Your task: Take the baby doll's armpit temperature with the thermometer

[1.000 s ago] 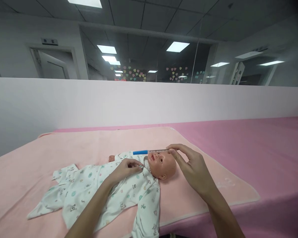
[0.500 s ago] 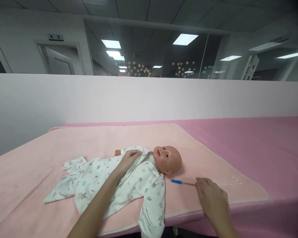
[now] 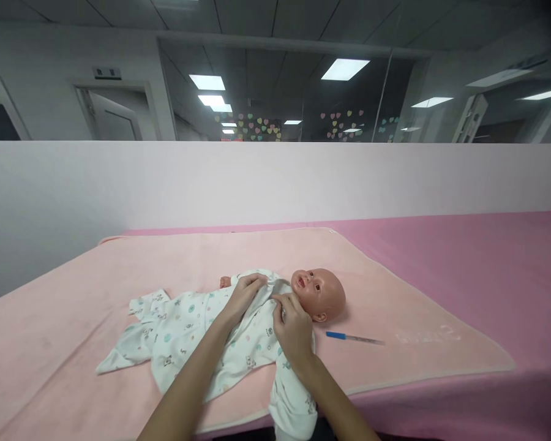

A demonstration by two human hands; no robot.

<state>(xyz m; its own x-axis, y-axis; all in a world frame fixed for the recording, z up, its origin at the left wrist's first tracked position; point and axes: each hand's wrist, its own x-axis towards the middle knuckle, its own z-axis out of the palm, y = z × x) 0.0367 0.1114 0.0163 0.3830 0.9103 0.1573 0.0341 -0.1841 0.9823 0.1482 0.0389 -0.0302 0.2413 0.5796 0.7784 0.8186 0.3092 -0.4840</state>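
A baby doll lies on its back, head to the right, dressed in a white patterned baby outfit. My left hand rests on the doll's chest, its fingers closed on the front edge of the outfit. My right hand is at the neckline just below the doll's chin, fingers pinched on the collar fabric. Beside the doll's head lies a thin stick with a blue end and a clear, greyish shaft; neither hand touches it. One sleeve hangs toward the table's near edge, partly behind my right forearm.
Under the doll is a peach blanket, spread over a pink table cover. A low white partition runs along the table's back. Beyond it are glass panels with heart stickers and a door.
My right hand has let go of the blue-ended stick, leaving it on the blanket, and has moved left to the doll's collar. My left hand stays on the chest. The view has shifted slightly.
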